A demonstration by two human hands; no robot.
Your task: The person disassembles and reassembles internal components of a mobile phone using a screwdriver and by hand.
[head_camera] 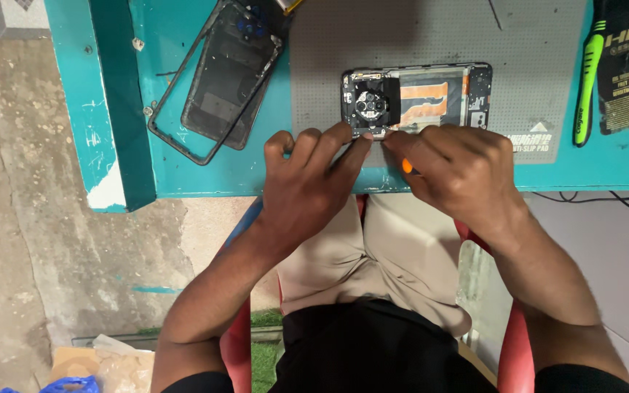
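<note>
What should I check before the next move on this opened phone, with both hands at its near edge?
1. Opened phone lies flat on the grey mat: ok.
2. Left hand steadies the phone's near edge by the camera module: ok.
3. Right hand grips an orange-handled tool: ok; tip position: cannot tell, hidden by fingers.
4. Removed back cover and frame lie apart on the teal table: ok.
5. Green tool set aside beyond the right hand: ok.
</note>
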